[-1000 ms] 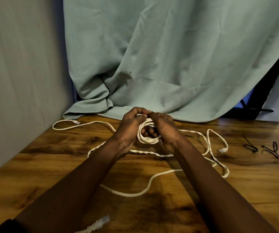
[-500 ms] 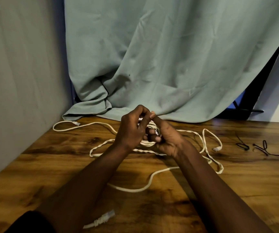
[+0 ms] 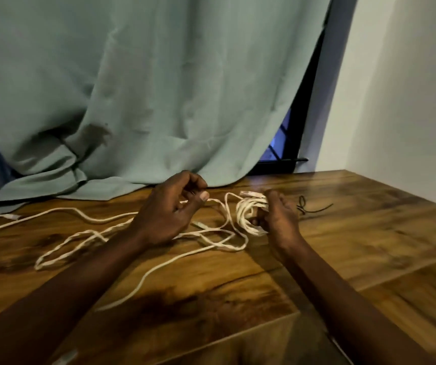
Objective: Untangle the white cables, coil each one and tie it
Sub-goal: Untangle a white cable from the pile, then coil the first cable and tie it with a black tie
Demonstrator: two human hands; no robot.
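A small coil of white cable [image 3: 248, 214] sits in my right hand [image 3: 280, 217], whose fingers curl round its right side just above the table. A connector end [image 3: 247, 193] sticks out at the coil's top. My left hand [image 3: 169, 212] is a short way left of the coil and pinches a white strand between thumb and fingers. Loose white cable [image 3: 80, 238] trails in loops and a twisted stretch across the wooden table [image 3: 369, 233] to the left and front.
A teal curtain [image 3: 146, 101] hangs behind and drapes onto the table's back edge. A black tie [image 3: 309, 206] lies right of my right hand. A white wall [image 3: 409, 101] bounds the right side. Another white connector [image 3: 65, 358] lies near the front edge.
My hands have separated: the right carried the coil to the right, the left drew a strand out leftward. The view has swung to the right.
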